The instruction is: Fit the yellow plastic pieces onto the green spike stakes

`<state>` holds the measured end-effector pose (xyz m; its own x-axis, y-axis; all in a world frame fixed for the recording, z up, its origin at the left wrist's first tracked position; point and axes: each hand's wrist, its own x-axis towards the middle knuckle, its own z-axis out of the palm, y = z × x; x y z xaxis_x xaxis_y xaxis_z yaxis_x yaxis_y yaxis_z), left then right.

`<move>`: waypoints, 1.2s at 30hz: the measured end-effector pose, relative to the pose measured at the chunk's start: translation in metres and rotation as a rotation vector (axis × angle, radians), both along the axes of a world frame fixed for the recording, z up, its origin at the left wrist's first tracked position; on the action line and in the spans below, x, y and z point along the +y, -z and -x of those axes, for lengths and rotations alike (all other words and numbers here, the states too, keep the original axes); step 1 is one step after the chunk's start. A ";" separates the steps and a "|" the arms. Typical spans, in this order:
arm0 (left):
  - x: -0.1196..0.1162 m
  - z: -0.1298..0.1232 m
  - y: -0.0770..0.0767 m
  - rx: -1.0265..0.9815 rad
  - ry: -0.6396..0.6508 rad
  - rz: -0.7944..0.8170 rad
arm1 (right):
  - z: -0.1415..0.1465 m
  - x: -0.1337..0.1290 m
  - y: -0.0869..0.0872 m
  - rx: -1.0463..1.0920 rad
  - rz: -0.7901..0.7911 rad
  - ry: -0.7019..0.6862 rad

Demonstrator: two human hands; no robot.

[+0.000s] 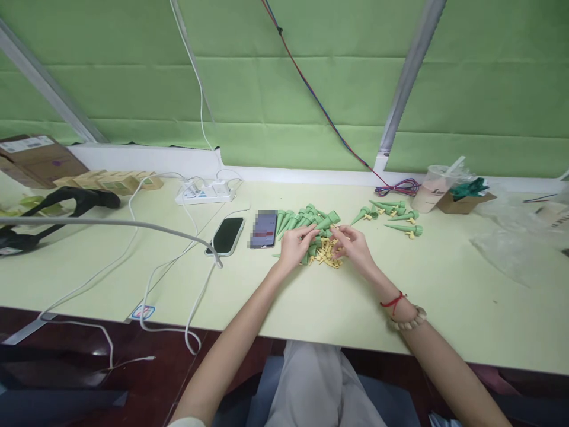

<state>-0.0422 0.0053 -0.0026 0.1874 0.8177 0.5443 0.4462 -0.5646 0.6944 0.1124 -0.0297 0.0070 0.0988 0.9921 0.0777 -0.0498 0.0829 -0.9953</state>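
Note:
My left hand (297,244) is closed on a green cone-shaped piece (328,220), whose wide capped end points up and right. Close beside it, my right hand (351,246) pinches a small yellow piece (335,228) near that cap. Under and between my hands lie a heap of small yellow pieces (328,255) and more green caps. A pile of green cones (293,220) sits just behind my left hand. To the right, several green cones with yellow pieces on them (402,229) lie loose on the table.
Two phones (227,236) (265,229) lie left of my hands. White cables and a power strip (207,193) are farther left, near cartons (40,160) and a black frame (75,204). At right are a drink cup (433,188), a small box (464,203) and plastic bags (507,249).

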 end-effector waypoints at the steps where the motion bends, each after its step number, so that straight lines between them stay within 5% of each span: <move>1: 0.000 0.000 0.000 -0.005 -0.005 -0.003 | 0.000 0.001 -0.001 0.063 0.055 -0.074; 5: 0.002 0.001 -0.001 -0.031 0.012 -0.020 | -0.004 0.002 -0.007 0.276 0.184 -0.267; 9: 0.002 0.003 -0.001 -0.046 0.040 -0.049 | -0.006 0.001 -0.006 0.298 0.201 -0.304; 17: 0.001 -0.002 0.005 0.081 0.053 -0.055 | 0.000 0.003 0.006 -0.001 -0.030 0.075; 28: -0.002 -0.001 -0.008 -0.170 0.150 0.173 | -0.012 0.004 -0.009 0.540 0.410 -0.470; 32: 0.000 0.001 -0.006 -0.131 0.143 0.108 | -0.011 0.004 -0.006 0.515 0.332 -0.385; 36: 0.004 0.002 0.000 -0.016 0.041 0.026 | -0.005 0.004 0.002 0.175 0.086 -0.061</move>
<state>-0.0446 0.0091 -0.0025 0.2128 0.8232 0.5264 0.4121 -0.5641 0.7155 0.1178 -0.0260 0.0049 0.0427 0.9989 -0.0204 -0.2246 -0.0103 -0.9744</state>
